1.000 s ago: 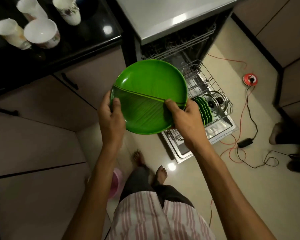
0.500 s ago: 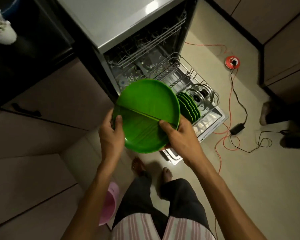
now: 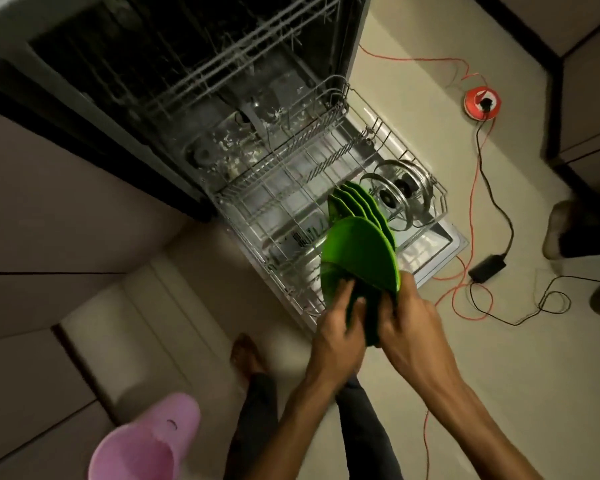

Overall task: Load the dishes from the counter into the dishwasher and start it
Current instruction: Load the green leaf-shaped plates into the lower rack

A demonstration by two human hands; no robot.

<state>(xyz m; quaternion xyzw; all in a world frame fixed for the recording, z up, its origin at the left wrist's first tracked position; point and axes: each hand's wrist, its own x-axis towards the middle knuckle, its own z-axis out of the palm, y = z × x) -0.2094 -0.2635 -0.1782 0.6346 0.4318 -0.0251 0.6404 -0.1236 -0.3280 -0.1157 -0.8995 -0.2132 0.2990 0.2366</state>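
Observation:
I hold a green plate on edge over the near right part of the pulled-out lower rack of the open dishwasher. My left hand grips its lower left rim and my right hand its lower right rim. Just behind it several green plates stand upright in the rack. Steel lids stand at the rack's far right corner.
The upper rack sits inside the machine. An orange cord, a black cable with adapter and a red socket reel lie on the floor to the right. A pink tub stands at lower left. Another person's feet are at the right edge.
The plate went from flat and facing me to on edge, and moved down and right to the lower rack. My view dropped; the counter with cups left the frame.

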